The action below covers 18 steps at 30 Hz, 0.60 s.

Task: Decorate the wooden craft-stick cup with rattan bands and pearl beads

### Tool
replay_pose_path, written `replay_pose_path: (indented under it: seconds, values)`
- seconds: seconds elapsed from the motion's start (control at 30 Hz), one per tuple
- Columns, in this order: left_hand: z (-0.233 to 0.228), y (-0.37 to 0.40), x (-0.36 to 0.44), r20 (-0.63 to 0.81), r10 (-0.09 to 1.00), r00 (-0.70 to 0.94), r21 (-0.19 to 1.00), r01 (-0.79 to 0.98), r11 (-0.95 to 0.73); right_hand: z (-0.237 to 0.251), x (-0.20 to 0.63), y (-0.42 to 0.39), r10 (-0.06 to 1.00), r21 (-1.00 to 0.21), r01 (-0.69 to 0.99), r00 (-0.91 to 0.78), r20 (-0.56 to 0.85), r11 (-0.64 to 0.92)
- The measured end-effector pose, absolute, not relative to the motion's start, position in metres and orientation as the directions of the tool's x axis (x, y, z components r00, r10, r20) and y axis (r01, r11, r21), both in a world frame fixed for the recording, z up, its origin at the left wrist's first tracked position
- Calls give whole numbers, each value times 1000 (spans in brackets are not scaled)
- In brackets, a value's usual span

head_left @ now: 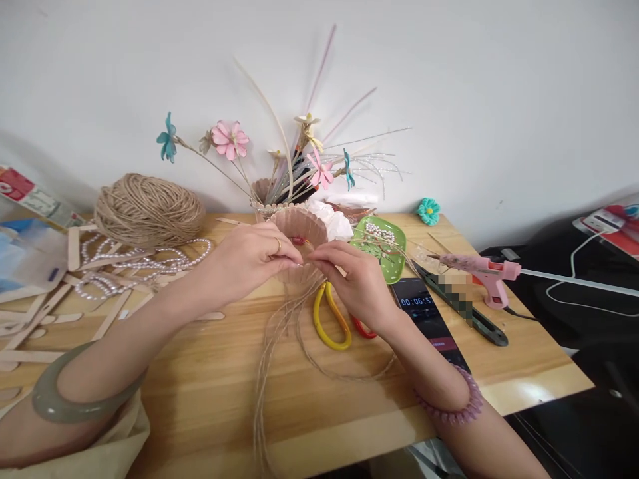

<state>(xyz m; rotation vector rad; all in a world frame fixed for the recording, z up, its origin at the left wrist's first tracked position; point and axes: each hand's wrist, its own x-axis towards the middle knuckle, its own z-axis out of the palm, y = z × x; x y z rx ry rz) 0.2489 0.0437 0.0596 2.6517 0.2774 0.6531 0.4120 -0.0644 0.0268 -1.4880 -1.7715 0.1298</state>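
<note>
My left hand (257, 256) and my right hand (357, 276) meet above the middle of the table, fingertips pinched close together. Thin strands of brown twine (269, 346) run down from beneath my right fingers and loop over the table's front edge. What my left fingertips pinch is too small to make out. Just behind the hands stands a round container with a scalloped rim (299, 223), partly hidden by them. Scissors with a yellow handle loop (333, 326) lie under my right hand, their blades out of sight.
A ball of twine (150, 209), bead strings (144, 266) and wooden craft sticks (37, 319) lie left. Behind, a pot holds artificial flowers (229, 140). At right are a green tray (389, 266) with beads, a phone (424, 313), a dark green tool (484, 326) and a pink glue gun (492, 273).
</note>
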Motion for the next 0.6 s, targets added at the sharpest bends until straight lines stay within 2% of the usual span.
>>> replay_pose_path:
  seconds: [0.27, 0.6]
  values:
    - [63, 40, 247, 402, 294, 867, 375, 137, -917, 26, 413, -64, 859, -542, 781, 14, 511, 310]
    - [61, 38, 248, 453, 227, 862, 293, 96, -951, 25, 413, -63, 850, -538, 777, 5, 527, 328]
